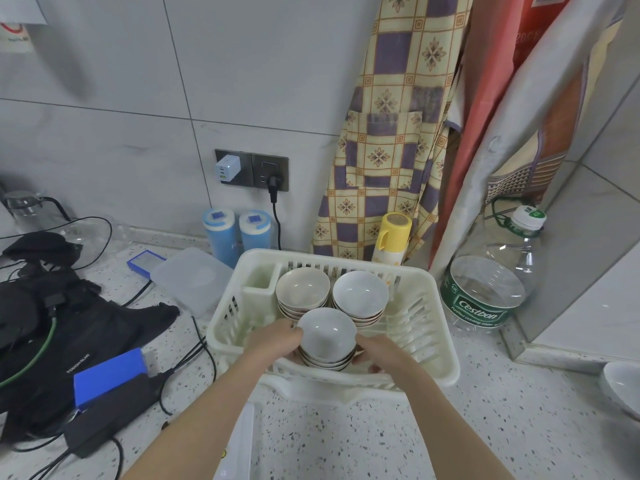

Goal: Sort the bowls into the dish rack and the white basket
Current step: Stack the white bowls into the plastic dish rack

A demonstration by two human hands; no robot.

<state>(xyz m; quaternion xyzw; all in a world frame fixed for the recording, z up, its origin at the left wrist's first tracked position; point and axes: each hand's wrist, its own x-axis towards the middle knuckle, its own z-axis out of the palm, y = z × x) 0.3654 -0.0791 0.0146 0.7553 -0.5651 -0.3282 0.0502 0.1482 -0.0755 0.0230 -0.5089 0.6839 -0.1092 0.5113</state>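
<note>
A white plastic dish rack (pixel 436 327) stands on the speckled counter. Inside it are three stacks of small white bowls. One stack (pixel 302 291) is at the back left and another (pixel 360 294) at the back right. The front stack (pixel 327 336) sits between my hands. My left hand (pixel 277 339) grips its left side and my right hand (pixel 375 351) grips its right side, fingers curled round the lower bowls. A further white bowl (pixel 621 386) shows at the right edge of the counter.
Black bags, cables, a blue box (pixel 109 374) and a power brick lie left of the rack. Behind it stand two blue canisters (pixel 239 233), a yellow bottle (pixel 393 237) and a lidded container (pixel 192 277). A large water bottle (pixel 491 275) is on the right.
</note>
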